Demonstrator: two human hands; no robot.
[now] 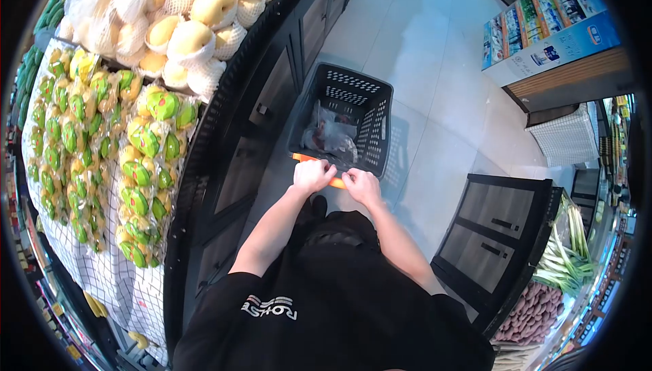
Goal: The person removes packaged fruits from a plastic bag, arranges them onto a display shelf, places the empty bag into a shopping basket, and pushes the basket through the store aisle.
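Both my hands, left (pixel 363 186) and right (pixel 314 175), are curled round 1 orange handle (pixel 305 158) of the dark shopping basket (pixel 375 119), a clear plastic bag (pixel 333 133) inside!

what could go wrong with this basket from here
The black basket sits close beside the dark cabinet, so it might scrape it. The left hand and right hand both hold the orange handle at the near end, so a pull could tilt it, perhaps sliding the plastic bag.
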